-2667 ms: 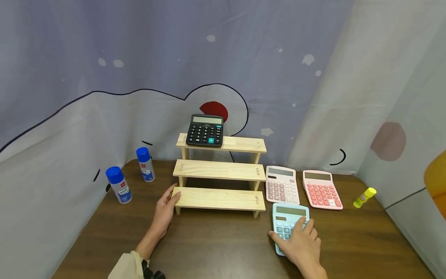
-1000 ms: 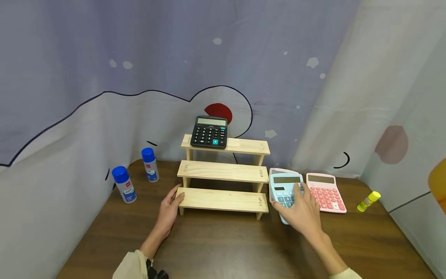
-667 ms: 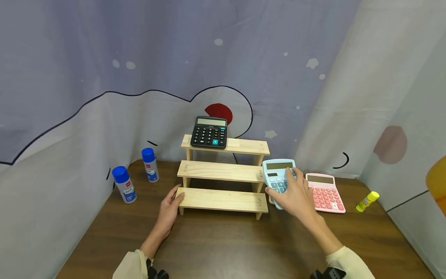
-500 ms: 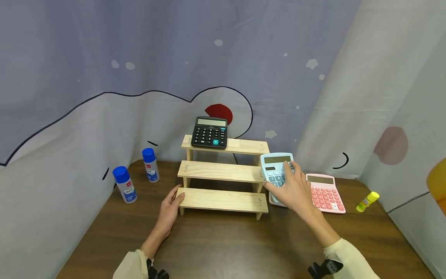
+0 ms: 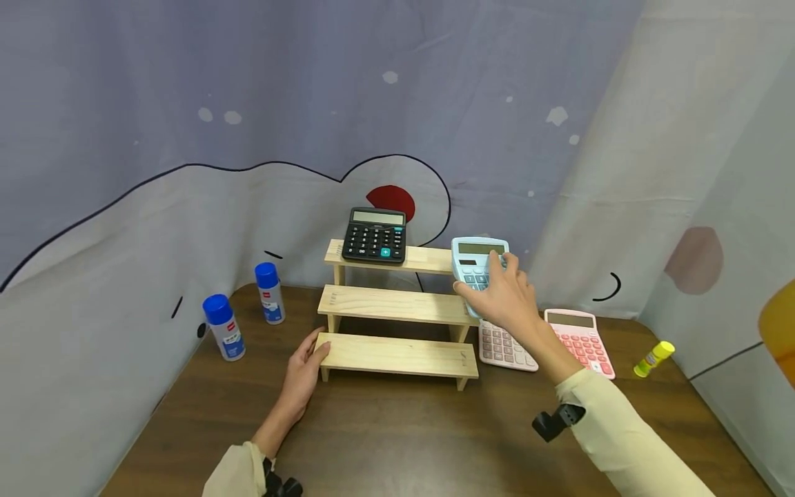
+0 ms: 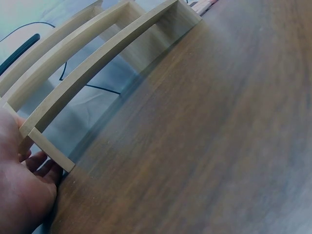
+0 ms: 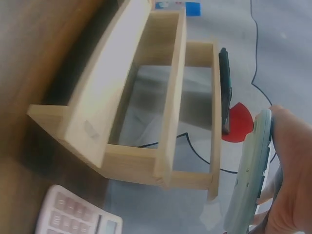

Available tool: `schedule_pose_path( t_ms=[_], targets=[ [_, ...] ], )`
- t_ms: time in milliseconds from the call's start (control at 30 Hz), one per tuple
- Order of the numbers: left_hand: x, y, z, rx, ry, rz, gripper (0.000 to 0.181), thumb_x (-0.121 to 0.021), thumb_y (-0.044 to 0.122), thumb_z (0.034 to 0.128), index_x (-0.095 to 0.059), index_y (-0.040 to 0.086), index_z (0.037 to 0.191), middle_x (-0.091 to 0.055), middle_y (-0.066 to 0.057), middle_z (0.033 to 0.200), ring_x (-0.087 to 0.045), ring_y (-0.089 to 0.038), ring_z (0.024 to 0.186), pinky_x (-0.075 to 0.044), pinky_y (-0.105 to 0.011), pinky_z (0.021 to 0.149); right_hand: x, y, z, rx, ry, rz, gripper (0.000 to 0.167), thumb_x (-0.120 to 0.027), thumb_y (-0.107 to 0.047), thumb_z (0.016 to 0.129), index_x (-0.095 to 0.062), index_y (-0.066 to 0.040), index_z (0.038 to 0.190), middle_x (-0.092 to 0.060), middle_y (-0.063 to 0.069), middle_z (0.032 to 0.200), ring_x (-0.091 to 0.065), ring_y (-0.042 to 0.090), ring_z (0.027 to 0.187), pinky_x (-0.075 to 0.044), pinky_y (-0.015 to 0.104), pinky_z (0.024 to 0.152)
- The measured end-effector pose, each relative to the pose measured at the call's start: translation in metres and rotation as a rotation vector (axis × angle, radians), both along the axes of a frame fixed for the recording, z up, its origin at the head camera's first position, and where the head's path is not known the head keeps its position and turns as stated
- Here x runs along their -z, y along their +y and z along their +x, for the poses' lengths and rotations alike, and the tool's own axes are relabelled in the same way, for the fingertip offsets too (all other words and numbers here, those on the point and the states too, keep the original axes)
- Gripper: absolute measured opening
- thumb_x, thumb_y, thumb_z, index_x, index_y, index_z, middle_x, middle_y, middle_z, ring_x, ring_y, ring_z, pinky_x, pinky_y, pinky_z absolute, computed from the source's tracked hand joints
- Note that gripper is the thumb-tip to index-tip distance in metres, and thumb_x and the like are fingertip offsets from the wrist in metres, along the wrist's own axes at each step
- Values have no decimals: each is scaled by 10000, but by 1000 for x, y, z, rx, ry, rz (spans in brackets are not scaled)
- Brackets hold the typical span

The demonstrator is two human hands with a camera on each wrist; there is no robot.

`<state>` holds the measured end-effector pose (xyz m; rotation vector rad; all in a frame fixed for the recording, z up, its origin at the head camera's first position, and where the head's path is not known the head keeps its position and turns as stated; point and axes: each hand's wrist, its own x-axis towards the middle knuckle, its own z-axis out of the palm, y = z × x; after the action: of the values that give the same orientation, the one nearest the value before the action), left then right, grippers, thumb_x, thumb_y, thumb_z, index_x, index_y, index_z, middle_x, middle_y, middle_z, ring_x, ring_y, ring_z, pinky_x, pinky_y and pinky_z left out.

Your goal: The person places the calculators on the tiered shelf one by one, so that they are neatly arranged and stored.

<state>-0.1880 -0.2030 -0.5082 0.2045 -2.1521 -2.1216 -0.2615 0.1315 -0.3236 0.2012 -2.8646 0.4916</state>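
The light blue calculator (image 5: pixel 475 266) is gripped in the right hand (image 5: pixel 506 293), raised in front of the right end of the top shelf. In the right wrist view this calculator (image 7: pixel 251 170) is seen edge-on, apart from the shelf boards. A black calculator (image 5: pixel 375 236) rests on the left part of the top tier. The left hand (image 5: pixel 299 376) holds the left end of the three-tier wooden stand (image 5: pixel 397 354) at its lowest board. Seen from the left wrist, the fingers of that hand (image 6: pixel 24 180) lie around the end of the stand (image 6: pixel 92 63).
On the table (image 5: pixel 397 435), a pale pink calculator (image 5: pixel 504 348) lies right of the stand, partly hidden by the right hand and forearm. Beside it are a pink calculator (image 5: pixel 580 342) and a yellow glue stick (image 5: pixel 654 359). Two blue-capped bottles (image 5: pixel 225 328) (image 5: pixel 270 293) stand at left.
The right hand has lifted the light blue calculator off the table and moved it up and left, beside the top shelf. The left hand keeps its hold on the stand.
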Motion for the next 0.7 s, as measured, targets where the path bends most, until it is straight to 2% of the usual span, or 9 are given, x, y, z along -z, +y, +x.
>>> schedule_pose_path(
  t_ms=[100,433,700],
  targets=[
    [-1,0,-1,4,9,-10,579,-528,351,1040,-367,98,1535,-222,-163,1647,-172,-328,1531,-196,-511,1233,-7,-6,-8,2,-12,19,1013,-539,-693,835,-235,-57,1564,-266,294,1533,-513,535,1123,-439,663,895],
    [0,-1,0,7,7,-22,572,-513,349,1047,-362,91,1535,-178,-168,1658,-146,-349,1534,-176,-522,1236,-23,-29,-32,17,-118,55,1036,-457,-706,864,-159,-21,1581,-210,326,1543,-442,579,1204,-408,685,945],
    [1,0,0,6,19,-9,571,-524,343,1043,-370,91,1532,-196,-158,1656,-148,-346,1534,-182,-525,1234,-31,-48,-50,50,-149,60,1008,-451,-704,852,-235,-7,1547,-209,323,1530,-430,573,1211,-409,688,942]
  ],
)
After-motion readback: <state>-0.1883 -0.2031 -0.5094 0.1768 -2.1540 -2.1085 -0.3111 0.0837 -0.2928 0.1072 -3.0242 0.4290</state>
